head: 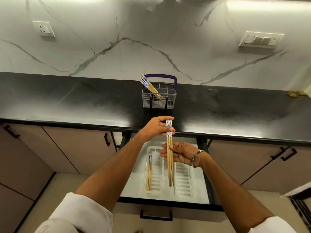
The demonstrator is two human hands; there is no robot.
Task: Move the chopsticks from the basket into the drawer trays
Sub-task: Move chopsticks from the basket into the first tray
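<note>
Both hands hold a bundle of tan wooden chopsticks with blue-patterned tops (170, 158) above the open drawer: left hand (155, 127) pinching the tops, right hand (180, 153) closed mid-shaft. Next, by my judgement, lower them into the empty white slotted plastic tray (184, 182) at 5 o'clock; more lean in the grey plastic basket (159, 98) at 12

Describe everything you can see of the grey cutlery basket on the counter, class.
The grey basket looks like plastic, with slotted grid walls, inner dividers forming compartments, and a dark blue arched handle standing upright above it. It sits upright on the black countertop, near the marble-look wall. A bundle of wooden chopsticks with blue-and-white patterned tops leans in it, tops tilted left past the rim. Neither hand touches it.
</note>
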